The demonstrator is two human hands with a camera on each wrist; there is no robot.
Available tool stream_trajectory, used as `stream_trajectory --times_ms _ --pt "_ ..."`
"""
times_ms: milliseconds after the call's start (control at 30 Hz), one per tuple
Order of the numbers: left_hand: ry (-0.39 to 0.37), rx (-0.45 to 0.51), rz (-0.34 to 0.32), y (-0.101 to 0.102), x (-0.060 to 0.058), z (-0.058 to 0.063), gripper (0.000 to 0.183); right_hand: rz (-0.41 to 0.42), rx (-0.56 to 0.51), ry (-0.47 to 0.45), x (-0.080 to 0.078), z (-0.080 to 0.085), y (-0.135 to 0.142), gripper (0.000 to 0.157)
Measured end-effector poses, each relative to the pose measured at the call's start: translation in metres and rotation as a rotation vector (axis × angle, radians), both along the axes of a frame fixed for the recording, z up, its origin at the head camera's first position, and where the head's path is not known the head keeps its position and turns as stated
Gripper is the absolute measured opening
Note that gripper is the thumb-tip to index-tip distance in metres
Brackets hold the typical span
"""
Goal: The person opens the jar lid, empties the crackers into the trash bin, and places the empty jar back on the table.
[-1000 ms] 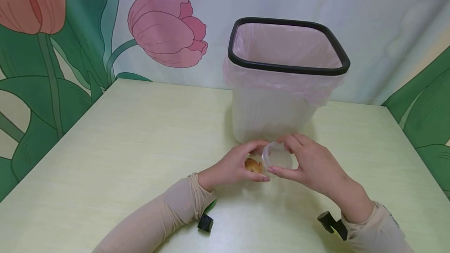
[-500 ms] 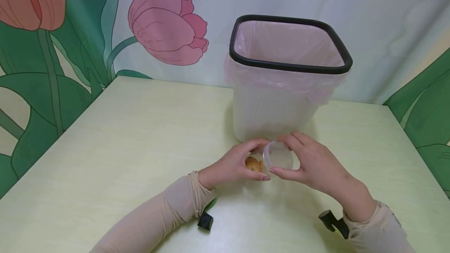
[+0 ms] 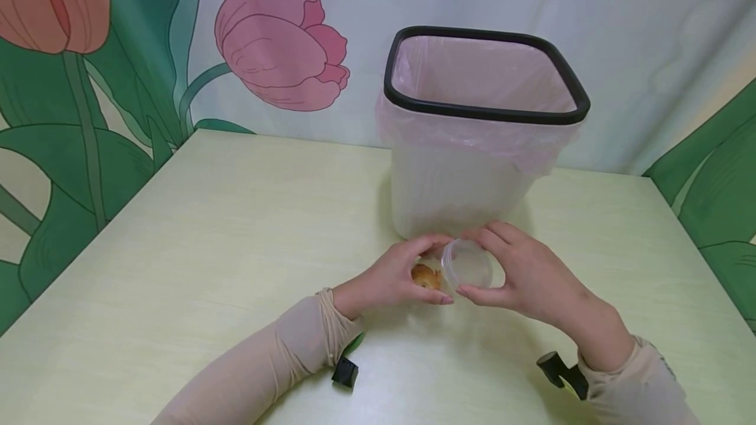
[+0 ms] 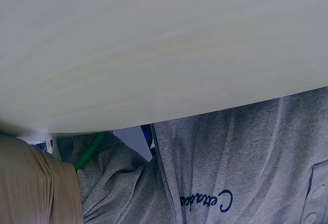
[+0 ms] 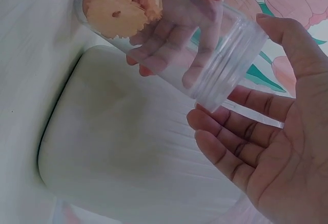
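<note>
My left hand [image 3: 386, 284] grips a clear plastic jar [image 5: 177, 78], which lies tilted on its side just above the table. Inside, toward its base, sit pale golden cookies [image 5: 114, 15] with scalloped edges. At the other end is a clear ribbed screw lid [image 5: 230, 62], seen as a round disc in the head view. My right hand [image 3: 534, 277] has its thumb and fingertips around the rim of this lid. In the right wrist view a thin clear strip [image 5: 261, 117] shows beside the right fingers. The left hand is outside the left wrist view.
A white bin [image 3: 457, 189] with a black rim and pink liner stands right behind the hands. The pale table [image 3: 236, 215] stretches to a flower-printed cloth [image 3: 354, 31]. The left wrist view shows the table edge and a grey garment [image 4: 220, 157].
The right thumb and fingertips have shifted slightly around the lid's rim. The left hand and jar have stayed in place.
</note>
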State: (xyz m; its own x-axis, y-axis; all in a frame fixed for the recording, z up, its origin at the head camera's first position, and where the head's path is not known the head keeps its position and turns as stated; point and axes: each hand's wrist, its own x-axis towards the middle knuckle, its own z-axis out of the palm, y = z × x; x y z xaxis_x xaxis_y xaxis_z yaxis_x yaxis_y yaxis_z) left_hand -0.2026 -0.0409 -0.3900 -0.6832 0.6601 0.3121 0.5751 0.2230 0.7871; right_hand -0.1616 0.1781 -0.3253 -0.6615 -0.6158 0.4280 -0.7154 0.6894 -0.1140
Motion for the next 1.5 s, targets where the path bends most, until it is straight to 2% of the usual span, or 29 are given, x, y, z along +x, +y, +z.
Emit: stream_trajectory --times_ms 367,700,1500 --pt "-0.012 -0.002 0.002 -0.0004 0.0008 0.0001 0.073 0.069 -0.002 0.025 -0.0028 0.0012 0.0018 0.052" --pt "-0.006 0.000 -0.019 -0.0009 -0.0002 -0.0008 0.072 0.091 0.004 0.021 -0.0033 0.0019 0.0036 0.052" --pt "-0.046 -0.006 -0.017 -0.0019 0.0006 0.0001 0.073 0.162 -0.012 0.032 -0.0034 0.0032 0.0052 0.056"
